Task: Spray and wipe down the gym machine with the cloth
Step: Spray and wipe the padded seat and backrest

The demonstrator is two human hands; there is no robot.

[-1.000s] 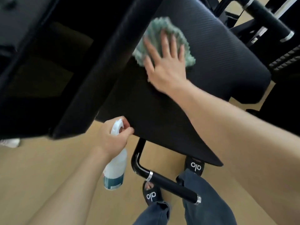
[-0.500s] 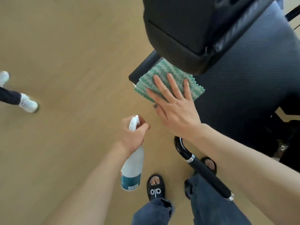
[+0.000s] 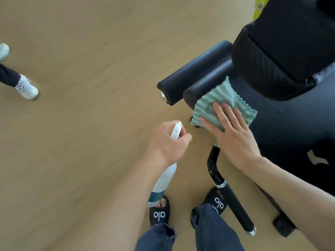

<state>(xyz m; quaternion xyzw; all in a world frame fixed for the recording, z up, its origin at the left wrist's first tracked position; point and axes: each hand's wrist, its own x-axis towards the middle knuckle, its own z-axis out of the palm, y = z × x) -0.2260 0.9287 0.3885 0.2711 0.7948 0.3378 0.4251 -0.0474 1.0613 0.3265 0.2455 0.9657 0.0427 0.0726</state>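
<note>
The gym machine's black ribbed seat pad [image 3: 282,122] fills the right side, under a thick black back pad [image 3: 282,51]. A green-and-white patterned cloth [image 3: 217,104] lies on the seat's front-left edge. My right hand [image 3: 233,136] presses flat on the cloth with straight fingers. My left hand [image 3: 168,144] grips the neck of a white spray bottle [image 3: 163,180], which hangs down toward the floor just left of the seat.
Two black foam rollers [image 3: 192,73] stick out left of the seat. A black handle bar with chrome rings [image 3: 228,194] runs below my right hand. My feet in black slides [image 3: 159,212] stand on the tan floor. Another person's white shoe [image 3: 27,87] is far left.
My right hand and the cloth have slid down the seat to its front-left edge. The view swung, bringing the foam rollers into sight. My left hand still holds the bottle.
</note>
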